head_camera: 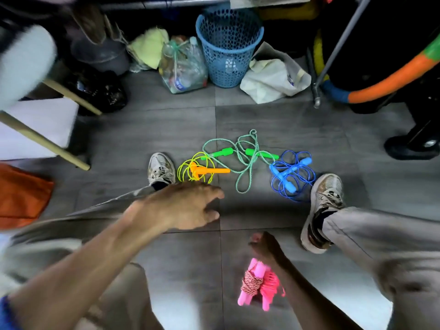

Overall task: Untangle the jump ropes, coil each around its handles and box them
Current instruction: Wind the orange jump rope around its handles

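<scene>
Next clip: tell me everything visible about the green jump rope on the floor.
The green jump rope lies loose and uncoiled on the grey tiled floor, between the yellow rope with orange handles and the blue rope. Its cord looks like twisted, pale green braid, sprawled in several overlapping loops. Two bright green plastic handles lie roughly end to end, apart. One loop crosses an orange handle's tip. Neither hand touches it.

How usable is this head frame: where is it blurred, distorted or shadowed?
Head view: motion blur smears the left hand and the frame edges; the wide lens bows the borders; the right hand is dark with shadow; the green rope and blue rope at centre stay sharp; glare brightens the floor at the bottom.
</scene>
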A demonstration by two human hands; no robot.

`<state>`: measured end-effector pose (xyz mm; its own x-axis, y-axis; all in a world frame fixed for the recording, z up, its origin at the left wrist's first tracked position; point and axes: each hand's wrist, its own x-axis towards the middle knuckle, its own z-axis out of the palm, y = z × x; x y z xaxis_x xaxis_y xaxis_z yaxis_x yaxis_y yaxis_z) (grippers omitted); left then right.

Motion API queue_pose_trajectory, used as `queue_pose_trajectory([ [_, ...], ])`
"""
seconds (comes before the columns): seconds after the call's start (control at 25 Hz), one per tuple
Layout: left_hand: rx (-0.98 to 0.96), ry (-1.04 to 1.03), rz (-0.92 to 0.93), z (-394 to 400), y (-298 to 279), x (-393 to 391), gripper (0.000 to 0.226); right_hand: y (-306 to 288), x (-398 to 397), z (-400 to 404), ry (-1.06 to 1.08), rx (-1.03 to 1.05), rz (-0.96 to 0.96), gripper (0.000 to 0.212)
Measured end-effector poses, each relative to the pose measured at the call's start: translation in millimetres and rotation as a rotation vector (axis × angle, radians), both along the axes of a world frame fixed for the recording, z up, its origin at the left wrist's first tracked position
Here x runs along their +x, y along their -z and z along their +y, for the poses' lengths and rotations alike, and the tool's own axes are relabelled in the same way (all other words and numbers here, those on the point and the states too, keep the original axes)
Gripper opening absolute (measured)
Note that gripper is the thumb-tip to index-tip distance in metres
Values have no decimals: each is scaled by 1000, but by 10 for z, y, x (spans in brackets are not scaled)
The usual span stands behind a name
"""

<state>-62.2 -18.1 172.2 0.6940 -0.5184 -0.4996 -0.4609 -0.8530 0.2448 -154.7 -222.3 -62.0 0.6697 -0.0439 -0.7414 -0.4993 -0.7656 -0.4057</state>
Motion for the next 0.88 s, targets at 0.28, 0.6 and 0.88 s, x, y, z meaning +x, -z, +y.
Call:
queue_pose_trajectory([
  [0.28, 264, 90, 98, 529, 528, 282, 25, 116, 782, 293, -84, 27, -19, 12],
  [0.6, 56, 26, -19, 819, 862, 192, 34, 553, 2131, 987, -284, -54, -169, 57],
  [0.88, 136, 101, -60, 726, 777, 268, 34, 1026, 2353, 1242, -272, -13, -169, 75],
])
